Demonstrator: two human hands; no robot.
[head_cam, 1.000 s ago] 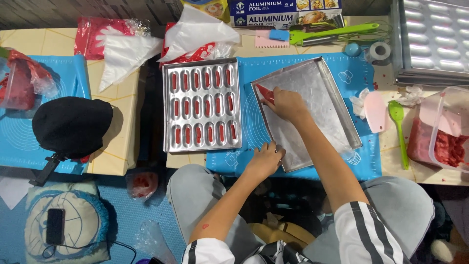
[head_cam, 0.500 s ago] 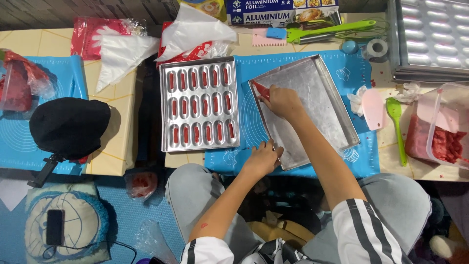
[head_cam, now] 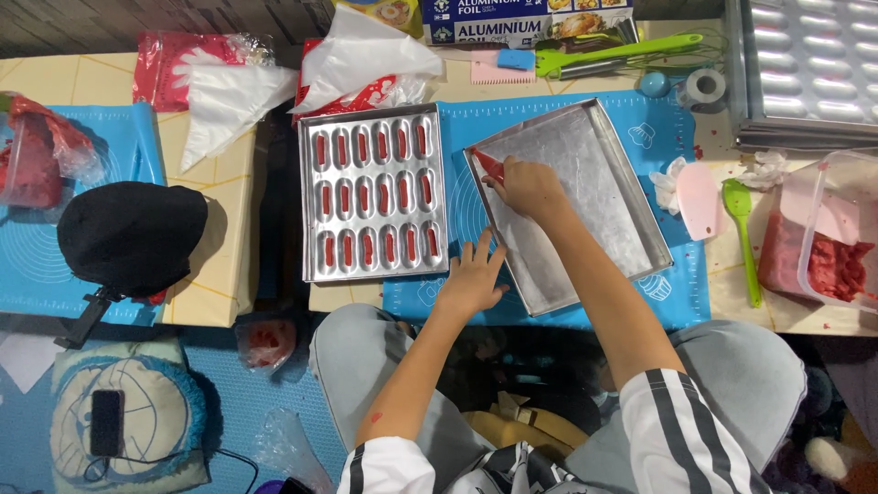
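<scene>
A flat metal baking tray (head_cam: 594,165) lies tilted on a blue silicone mat (head_cam: 540,302). My right hand (head_cam: 526,187) rests inside the tray's near left corner, fingers closed on a small red piping bag (head_cam: 487,165) whose tip points at the tray's left rim. Fingers spread, my left hand (head_cam: 474,277) lies flat on the mat, touching the tray's left edge. Left of the hands sits a metal mould tray (head_cam: 373,192) with rows of oval cavities, each holding a strip of red paste.
A black cap (head_cam: 128,236) lies on the left board. Plastic bags (head_cam: 229,91) lie behind the mould. A pink scraper (head_cam: 700,199), green spatula (head_cam: 739,229) and tub of red paste (head_cam: 823,256) are at right. A foil box (head_cam: 521,18) stands at the back.
My right hand with the red bag has shifted slightly along the tray's left corner. My left hand stays pressed on the mat beside the tray.
</scene>
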